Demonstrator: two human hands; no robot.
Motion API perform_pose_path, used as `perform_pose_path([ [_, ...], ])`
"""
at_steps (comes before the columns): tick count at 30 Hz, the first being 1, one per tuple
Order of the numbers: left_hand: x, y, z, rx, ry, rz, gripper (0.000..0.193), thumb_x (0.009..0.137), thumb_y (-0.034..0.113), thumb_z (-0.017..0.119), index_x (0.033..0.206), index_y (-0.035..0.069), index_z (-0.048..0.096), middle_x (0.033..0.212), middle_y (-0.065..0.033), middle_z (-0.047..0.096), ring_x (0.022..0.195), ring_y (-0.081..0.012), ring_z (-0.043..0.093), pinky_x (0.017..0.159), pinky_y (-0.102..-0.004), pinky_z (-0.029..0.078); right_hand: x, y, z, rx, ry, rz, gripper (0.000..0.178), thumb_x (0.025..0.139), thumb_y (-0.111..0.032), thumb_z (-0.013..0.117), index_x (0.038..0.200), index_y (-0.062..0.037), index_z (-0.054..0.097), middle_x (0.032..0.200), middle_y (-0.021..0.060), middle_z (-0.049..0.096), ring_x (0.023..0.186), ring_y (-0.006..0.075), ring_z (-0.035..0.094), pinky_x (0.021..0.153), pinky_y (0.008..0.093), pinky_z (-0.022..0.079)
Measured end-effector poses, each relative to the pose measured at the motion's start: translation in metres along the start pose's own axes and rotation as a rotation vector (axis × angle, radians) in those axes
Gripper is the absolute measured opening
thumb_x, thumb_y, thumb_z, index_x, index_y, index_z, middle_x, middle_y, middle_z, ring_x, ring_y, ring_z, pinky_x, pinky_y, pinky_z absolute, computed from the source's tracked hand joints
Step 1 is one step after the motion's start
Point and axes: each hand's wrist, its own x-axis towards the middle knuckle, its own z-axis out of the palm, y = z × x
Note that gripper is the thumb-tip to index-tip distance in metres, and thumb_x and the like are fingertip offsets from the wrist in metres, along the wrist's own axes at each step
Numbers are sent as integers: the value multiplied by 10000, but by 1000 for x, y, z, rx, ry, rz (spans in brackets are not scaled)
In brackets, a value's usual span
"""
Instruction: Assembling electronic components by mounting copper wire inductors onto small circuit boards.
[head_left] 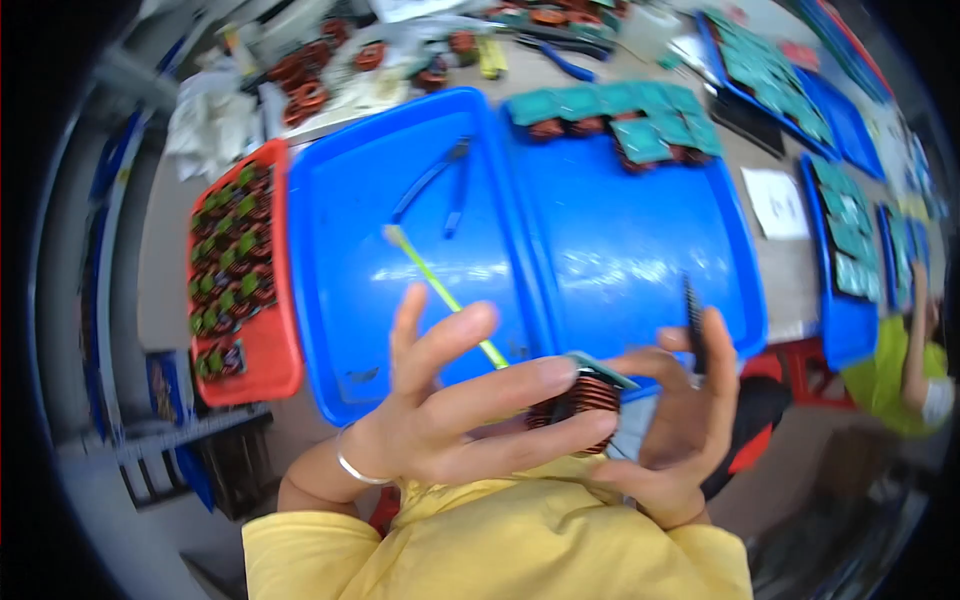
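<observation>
Above the near edge of the blue trays, my left hand [470, 405] is closed around a copper-wound coil [597, 392] with a teal plate on top. Two of its fingers stretch out, apart from the coil. Close by on the right, my right hand [680, 430] bends its fingers around a slim black tool [694, 325], whose exact kind is blurred. The fingertips of that hand come near the coil's right side; whether they touch it I cannot tell. A thin yellow-green stick [430, 272] with a tan tip lies in the left blue tray [325, 230], partly behind my left fingers.
Blue-handled pliers [455, 190] rest in the left tray. The right blue tray [640, 240] bears several teal-topped coils [600, 105] at its far side. A red tray [285, 300] with small coils stands left. Copper coils [305, 100] lie behind; another person [905, 360] sits right.
</observation>
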Motion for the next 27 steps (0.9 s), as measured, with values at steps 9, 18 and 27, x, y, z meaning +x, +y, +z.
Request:
perform_pose_path([
  [9,-40,-50,-90,248,-102,-497,561,491,346,807,990,142,654,1204,-110,398,1231,-383,275,1021,-488,235,-6,10,-16,-177,237,29,724,778,-276,619,1306,94,289,1184,153,433,1023,265,510,924,373,354],
  [18,-140,-106,-164,571,-288,-848,570,524,162,787,1064,159,606,1280,-87,352,1286,-357,189,1035,-460,241,0,24,-12,-98,155,60,664,772,-188,601,1309,70,308,1150,138,468,1028,242,504,937,359,342],
  [27,-139,-120,-160,614,-388,-827,646,525,184,790,1125,128,556,1290,-121,350,1260,-363,249,1037,-454,239,-2,22,-13,-42,236,143,639,737,-105,621,1281,85,344,1097,139,498,970,244,533,888,351,398],
])
